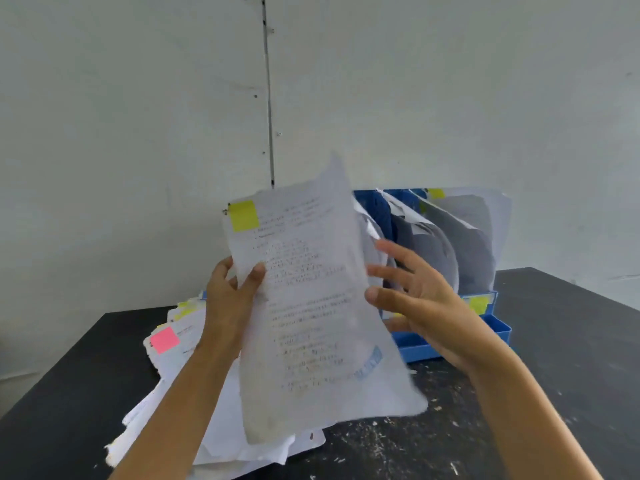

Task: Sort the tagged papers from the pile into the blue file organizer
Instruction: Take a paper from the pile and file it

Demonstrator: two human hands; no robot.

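My left hand [232, 289] grips the left edge of a printed paper [318, 323] held up in the air, thumb on its front. A yellow tag [244, 215] sticks at its top left corner. My right hand [412, 289] hovers just right of the sheet with fingers spread, thumb near the paper's right edge. Behind it stands the blue file organizer [495, 327], its slots holding curled papers, with a yellow tag [479, 304] on its front. The pile of papers [180, 344] lies on the table below my left arm, topped by a sheet with a pink tag [163, 339].
The black table [554, 341] has white specks and scratches near the front. A grey-white wall [138, 133] rises right behind the table, with a thin vertical cable [268, 98] running down it.
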